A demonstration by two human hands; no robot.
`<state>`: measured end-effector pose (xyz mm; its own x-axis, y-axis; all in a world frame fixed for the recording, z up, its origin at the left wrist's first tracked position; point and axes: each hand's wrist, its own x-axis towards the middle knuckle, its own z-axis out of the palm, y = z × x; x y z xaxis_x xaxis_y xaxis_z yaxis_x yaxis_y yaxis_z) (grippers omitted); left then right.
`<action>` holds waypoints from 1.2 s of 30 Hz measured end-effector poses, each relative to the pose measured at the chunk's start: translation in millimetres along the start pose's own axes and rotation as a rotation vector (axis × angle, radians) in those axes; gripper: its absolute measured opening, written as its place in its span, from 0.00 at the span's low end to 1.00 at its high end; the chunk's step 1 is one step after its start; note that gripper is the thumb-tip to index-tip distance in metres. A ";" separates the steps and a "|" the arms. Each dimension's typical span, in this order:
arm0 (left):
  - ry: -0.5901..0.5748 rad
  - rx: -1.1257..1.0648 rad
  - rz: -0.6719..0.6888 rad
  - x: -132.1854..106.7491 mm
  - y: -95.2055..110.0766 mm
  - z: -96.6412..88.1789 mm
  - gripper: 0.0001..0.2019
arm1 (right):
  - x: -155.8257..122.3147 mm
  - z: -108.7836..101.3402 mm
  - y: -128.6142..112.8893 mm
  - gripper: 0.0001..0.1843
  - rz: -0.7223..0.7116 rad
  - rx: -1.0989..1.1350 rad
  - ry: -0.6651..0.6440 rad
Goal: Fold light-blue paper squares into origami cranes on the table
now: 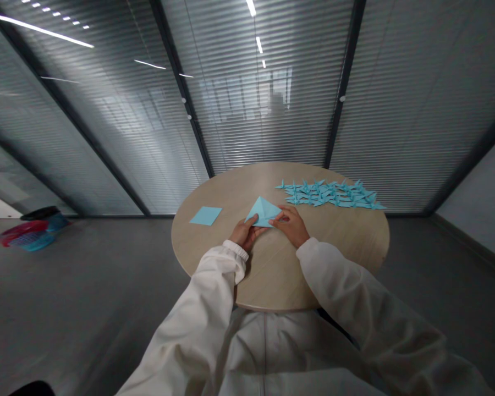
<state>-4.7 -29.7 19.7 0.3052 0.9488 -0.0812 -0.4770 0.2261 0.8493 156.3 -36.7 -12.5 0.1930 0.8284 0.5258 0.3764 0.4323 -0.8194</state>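
A partly folded sheet of light blue origami paper [263,211] is held between both hands above the middle of the table, with one corner pointing away from me. My left hand [246,231] grips its lower left edge, thumb on top and fingers beneath. At the right corner, my right hand [291,224] pinches the paper between thumb and fingers. A crease runs down the paper's middle. To the left lies a flat blue square of paper [206,216]. Several folded blue paper cranes [330,193] sit in close rows at the back right.
The round wooden table [280,275] stands before a glass partition with blinds [272,121]. On the floor at far left are a red and blue basket [28,236] and a dark-rimmed one [53,217] behind it.
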 end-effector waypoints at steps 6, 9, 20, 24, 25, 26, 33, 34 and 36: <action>0.005 0.008 0.018 1.2 -2.9 -1.0 0.09 | -0.7 0.5 -1.6 0.16 0.223 0.150 -0.083; -0.040 0.024 0.034 -0.7 -3.2 0.3 0.14 | -0.7 -0.6 -3.7 0.16 0.224 0.179 -0.039; -0.047 0.201 0.131 -0.6 -3.3 -1.7 0.19 | 1.1 -2.1 -13.3 0.26 0.241 0.364 -0.056; -0.007 0.199 0.173 1.0 -2.0 -2.2 0.19 | 1.2 -2.5 -10.1 0.32 0.213 0.349 -0.065; -0.001 0.200 0.181 1.3 -1.9 -2.7 0.19 | 1.1 -2.5 -8.7 0.31 0.214 0.335 -0.070; 0.005 0.200 0.189 1.7 -1.8 -3.4 0.19 | 1.0 -2.4 -7.4 0.31 0.220 0.321 -0.075; 0.012 0.234 0.236 5.0 -2.1 -8.2 0.22 | 1.0 -0.7 -8.1 0.27 0.291 0.345 -0.112; 0.014 0.244 0.241 5.1 -2.1 -8.3 0.22 | 1.0 -0.5 -9.4 0.26 0.295 0.359 -0.118; 0.018 0.262 0.251 5.0 -2.0 -8.3 0.22 | 0.7 -0.3 -11.3 0.25 0.301 0.378 -0.123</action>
<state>-9.0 -23.6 13.2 0.1899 0.9717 0.1401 -0.3072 -0.0767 0.9485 152.4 -41.1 -2.8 0.1257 0.9625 0.2405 -0.0391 0.2471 -0.9682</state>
